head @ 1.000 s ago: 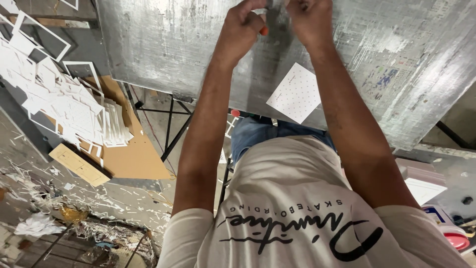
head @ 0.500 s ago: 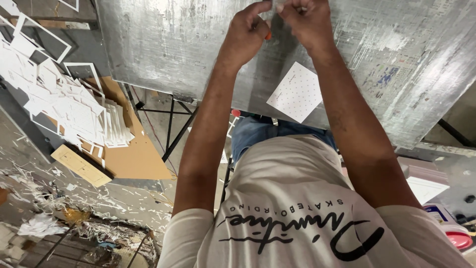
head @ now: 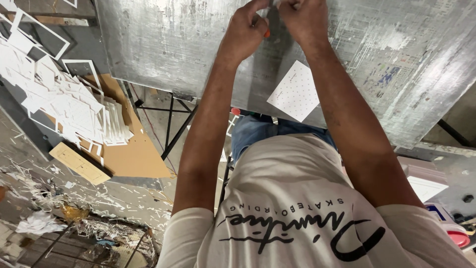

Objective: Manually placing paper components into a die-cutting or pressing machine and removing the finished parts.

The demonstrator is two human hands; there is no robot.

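where the 2 hands meet at the top edge of the view, a small orange thing [head: 267,33] peeks out beside the left hand [head: 245,34], too little of it showing to say what it is. that hand is curled into a loose fist around it, thumb side toward the other hand. the right hand [head: 303,20] is pressed close against it, fingers bent and pinched on something pale that the frame cuts off, so i cannot tell what it grips. both hands work over a silvery, paint-smeared tabletop [head: 163,44], near its middle.

just below the right forearm a white square card [head: 296,97] with fine dots lies flat on the tabletop, turned like a diamond. under the table's edge black metal legs [head: 171,124] show. off to the left a heap of white cut-out frames [head: 64,99] sits on brown cardboard [head: 134,154], with a pale wooden block [head: 79,163] beside it and white scraps [head: 74,193] strewn about the floor. at the far right something red [head: 458,238] is cut off by the frame.
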